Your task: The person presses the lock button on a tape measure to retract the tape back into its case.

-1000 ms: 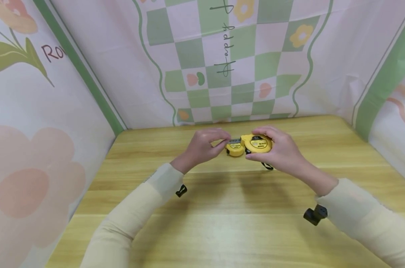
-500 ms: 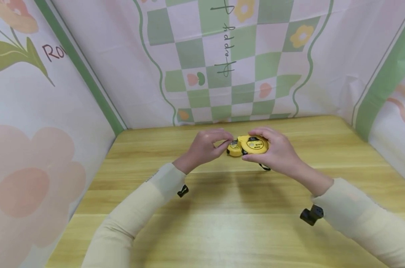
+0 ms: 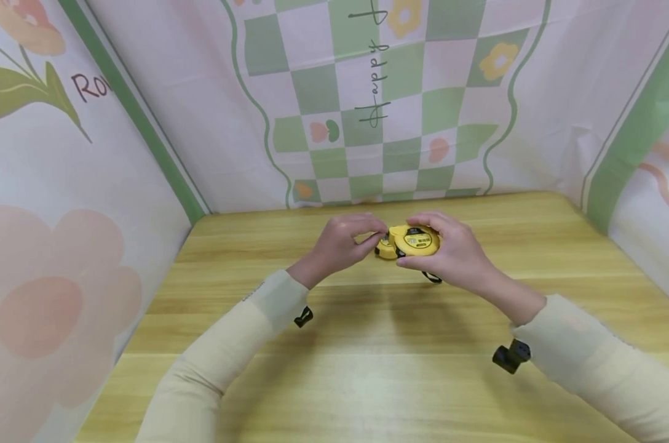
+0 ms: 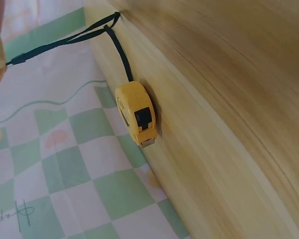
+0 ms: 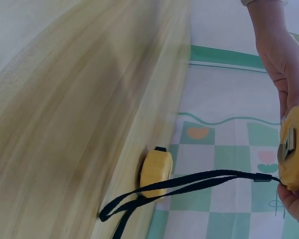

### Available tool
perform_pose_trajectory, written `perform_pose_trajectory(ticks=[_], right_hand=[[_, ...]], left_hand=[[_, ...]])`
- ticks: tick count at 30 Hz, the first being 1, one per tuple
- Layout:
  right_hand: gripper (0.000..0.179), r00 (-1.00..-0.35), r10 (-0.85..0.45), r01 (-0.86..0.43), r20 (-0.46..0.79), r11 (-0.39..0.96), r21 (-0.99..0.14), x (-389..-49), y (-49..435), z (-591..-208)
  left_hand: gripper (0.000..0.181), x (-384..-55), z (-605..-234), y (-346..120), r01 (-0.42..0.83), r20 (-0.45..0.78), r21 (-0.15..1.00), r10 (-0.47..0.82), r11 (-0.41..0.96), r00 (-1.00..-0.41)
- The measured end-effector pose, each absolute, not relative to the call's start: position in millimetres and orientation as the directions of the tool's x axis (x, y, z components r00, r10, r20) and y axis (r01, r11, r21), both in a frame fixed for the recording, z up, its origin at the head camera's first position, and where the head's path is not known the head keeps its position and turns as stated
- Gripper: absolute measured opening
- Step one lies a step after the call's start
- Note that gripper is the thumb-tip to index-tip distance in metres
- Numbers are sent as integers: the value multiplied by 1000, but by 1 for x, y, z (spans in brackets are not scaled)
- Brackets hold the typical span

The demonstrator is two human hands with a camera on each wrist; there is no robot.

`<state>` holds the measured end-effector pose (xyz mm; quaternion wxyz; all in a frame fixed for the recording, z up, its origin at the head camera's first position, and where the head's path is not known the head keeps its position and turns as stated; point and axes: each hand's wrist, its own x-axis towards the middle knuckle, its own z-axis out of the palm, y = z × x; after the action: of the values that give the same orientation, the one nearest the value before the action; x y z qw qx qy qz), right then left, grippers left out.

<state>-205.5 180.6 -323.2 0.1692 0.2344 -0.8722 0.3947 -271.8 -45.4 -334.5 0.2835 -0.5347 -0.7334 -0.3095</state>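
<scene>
My right hand (image 3: 459, 249) grips a yellow tape measure (image 3: 420, 241) above the table, thumb below and fingers on top. A black wrist strap (image 5: 204, 177) trails from its case down to the tabletop. At the mouth of that case, the thumb and fingertips of my left hand (image 3: 345, 241) pinch the end of its blade; little of the blade shows. Behind and below, a second yellow tape measure (image 4: 133, 110) stands on the table, partly covered in the head view. In the left wrist view only slivers of the left hand appear at the left edge.
The wooden table (image 3: 340, 375) reaches back to a printed cloth (image 3: 362, 92) with green and white checks, hung as a wall. More cloth (image 3: 52, 258) closes off the left side, and the right side too. Both wrists carry small black cameras.
My right hand has moved left with its tape measure, toward my left hand, which has shifted slightly right. The blade stretch seen between them earlier has shortened. The standing tape measure has not moved.
</scene>
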Motion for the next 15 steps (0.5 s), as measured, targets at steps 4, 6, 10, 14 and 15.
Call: perform_pose_trajectory(ticks=[4, 6, 10, 14, 15], right_hand=[[64, -833, -278, -543, 479, 578, -610, -205, 180, -324], [64, -832, -280, -545, 479, 575, -610, -205, 179, -325], [65, -828, -284, -551, 483, 570, -610, -205, 178, -326], [66, -826, -284, -554, 487, 569, -608, -206, 177, -328], [66, -826, -284, -554, 487, 569, -608, -206, 177, -328]], left_hand=[[5, -271, -336, -44, 957, 753, 181, 593, 228, -284], [6, -270, -337, -44, 951, 753, 210, 582, 228, -306], [7, -270, -340, -43, 931, 743, 288, 561, 226, -366], [8, -269, -342, -43, 909, 727, 359, 546, 213, -416], [9, -269, -342, -43, 903, 723, 374, 543, 213, -427]])
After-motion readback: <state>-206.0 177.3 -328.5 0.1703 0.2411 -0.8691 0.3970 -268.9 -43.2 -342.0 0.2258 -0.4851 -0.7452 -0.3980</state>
